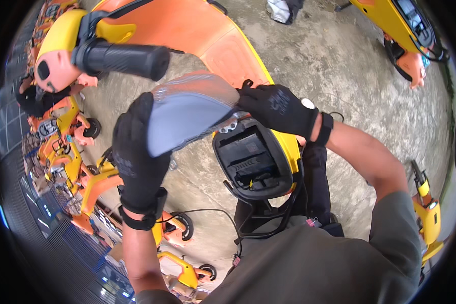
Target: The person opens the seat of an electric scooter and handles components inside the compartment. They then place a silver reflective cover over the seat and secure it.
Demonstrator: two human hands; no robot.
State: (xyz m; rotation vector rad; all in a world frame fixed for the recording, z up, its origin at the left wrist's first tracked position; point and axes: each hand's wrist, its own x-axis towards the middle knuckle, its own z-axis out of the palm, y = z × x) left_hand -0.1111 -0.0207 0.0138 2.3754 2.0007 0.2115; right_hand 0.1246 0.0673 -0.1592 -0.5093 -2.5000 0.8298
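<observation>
My gloved left hand [139,147] grips the left end of a grey, curved seat [187,119] with shiny, bubbled plastic along its upper part. The seat is tilted up, with a silver metal bracket [227,126] at its lower edge. My gloved right hand [273,109] has its fingers curled at the seat's right end; what exactly they hold is hidden. Below lies the open black compartment [248,159] of a yellow-and-orange scooter [228,55], with yellow connectors inside. The scooter's black handlebar grip [126,59] sticks out at upper left, just above the seat.
Several yellow-and-orange scooters [68,162] line the left side; others stand at upper right [397,30] and lower right [429,223]. A person in black [33,99] is among the left row. A white-and-dark bundle [281,9] lies on the concrete floor [339,61] at the top.
</observation>
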